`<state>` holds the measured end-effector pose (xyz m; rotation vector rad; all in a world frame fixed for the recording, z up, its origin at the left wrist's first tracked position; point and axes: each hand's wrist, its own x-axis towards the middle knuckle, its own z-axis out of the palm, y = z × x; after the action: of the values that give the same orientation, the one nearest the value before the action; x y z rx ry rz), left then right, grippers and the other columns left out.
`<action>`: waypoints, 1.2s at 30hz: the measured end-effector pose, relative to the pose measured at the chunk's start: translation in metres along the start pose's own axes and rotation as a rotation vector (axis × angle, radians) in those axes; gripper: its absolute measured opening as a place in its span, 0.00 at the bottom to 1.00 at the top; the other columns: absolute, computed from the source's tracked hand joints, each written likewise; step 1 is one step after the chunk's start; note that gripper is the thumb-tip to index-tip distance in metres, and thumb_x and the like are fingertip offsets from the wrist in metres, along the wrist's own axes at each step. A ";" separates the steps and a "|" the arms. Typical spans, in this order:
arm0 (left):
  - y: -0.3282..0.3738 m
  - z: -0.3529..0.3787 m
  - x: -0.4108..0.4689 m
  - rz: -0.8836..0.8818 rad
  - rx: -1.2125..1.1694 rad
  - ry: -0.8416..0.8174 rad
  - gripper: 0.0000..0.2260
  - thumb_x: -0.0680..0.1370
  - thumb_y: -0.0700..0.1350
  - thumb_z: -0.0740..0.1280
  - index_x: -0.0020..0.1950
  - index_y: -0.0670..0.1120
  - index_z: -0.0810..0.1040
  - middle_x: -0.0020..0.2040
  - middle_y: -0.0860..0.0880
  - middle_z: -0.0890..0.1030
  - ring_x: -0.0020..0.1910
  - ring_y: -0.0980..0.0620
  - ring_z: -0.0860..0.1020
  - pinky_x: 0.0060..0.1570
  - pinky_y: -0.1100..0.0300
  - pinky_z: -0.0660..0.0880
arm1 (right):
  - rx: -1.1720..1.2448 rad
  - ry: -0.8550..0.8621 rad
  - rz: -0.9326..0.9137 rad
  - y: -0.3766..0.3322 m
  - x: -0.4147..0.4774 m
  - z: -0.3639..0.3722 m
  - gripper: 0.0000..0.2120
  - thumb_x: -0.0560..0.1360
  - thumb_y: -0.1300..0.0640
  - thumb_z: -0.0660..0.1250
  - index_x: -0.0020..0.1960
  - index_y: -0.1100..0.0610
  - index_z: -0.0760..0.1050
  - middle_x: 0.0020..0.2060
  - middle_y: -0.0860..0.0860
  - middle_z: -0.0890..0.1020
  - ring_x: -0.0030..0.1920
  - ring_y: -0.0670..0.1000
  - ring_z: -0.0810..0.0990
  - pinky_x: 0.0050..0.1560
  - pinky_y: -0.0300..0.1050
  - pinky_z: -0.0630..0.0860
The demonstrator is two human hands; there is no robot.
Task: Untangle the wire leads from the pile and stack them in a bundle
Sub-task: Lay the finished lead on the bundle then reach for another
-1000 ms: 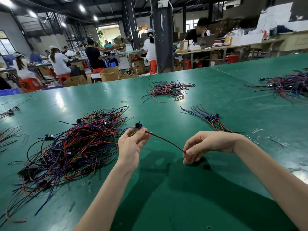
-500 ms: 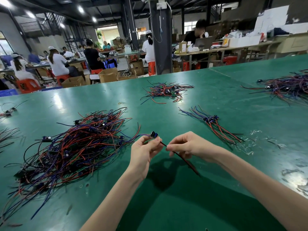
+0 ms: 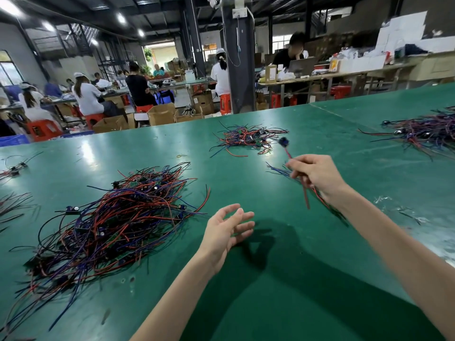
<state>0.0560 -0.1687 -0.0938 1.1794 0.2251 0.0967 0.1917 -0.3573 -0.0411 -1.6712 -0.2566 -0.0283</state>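
A big tangled pile of red, blue and black wire leads [image 3: 115, 217] lies on the green table [image 3: 283, 279] to my left. My right hand [image 3: 314, 174] pinches a single wire lead [image 3: 285, 146], its blue connector end raised and its red tail hanging below the fist. That hand hovers over the small bundle of sorted leads [image 3: 278, 169], which it mostly hides. My left hand [image 3: 227, 230] floats beside the pile's right edge, fingers spread and holding nothing.
A smaller heap of leads [image 3: 246, 139] lies further back on the table and another heap [image 3: 426, 131] at the far right. More wires [image 3: 12, 190] reach in at the left edge. Seated people work at benches beyond the table.
My left hand has let go of the lead and dropped back toward the pile. My right hand has carried the lead up and to the right, over the small bundle.
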 end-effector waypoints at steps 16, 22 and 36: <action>0.001 0.001 -0.003 0.004 0.070 0.041 0.06 0.80 0.39 0.62 0.54 0.39 0.76 0.40 0.47 0.84 0.34 0.51 0.80 0.38 0.60 0.79 | -0.947 0.242 0.243 0.047 0.005 -0.048 0.05 0.71 0.60 0.69 0.44 0.60 0.82 0.46 0.61 0.81 0.45 0.61 0.77 0.46 0.46 0.73; -0.006 -0.002 -0.004 0.249 0.519 0.165 0.08 0.79 0.37 0.62 0.45 0.46 0.78 0.37 0.48 0.83 0.32 0.54 0.79 0.38 0.62 0.78 | -1.212 0.347 0.047 0.051 -0.006 -0.037 0.09 0.75 0.60 0.65 0.51 0.65 0.75 0.49 0.62 0.75 0.49 0.63 0.77 0.42 0.49 0.69; 0.120 -0.101 0.021 0.580 1.350 0.776 0.16 0.76 0.35 0.61 0.63 0.43 0.75 0.60 0.41 0.77 0.61 0.43 0.70 0.62 0.51 0.68 | -1.296 -0.121 -0.337 0.064 -0.030 0.031 0.14 0.67 0.68 0.59 0.49 0.55 0.68 0.42 0.54 0.80 0.43 0.59 0.78 0.36 0.46 0.66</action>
<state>0.0587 -0.0277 -0.0219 2.4941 0.6800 1.0507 0.1703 -0.3376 -0.1125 -2.8933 -0.7053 -0.4224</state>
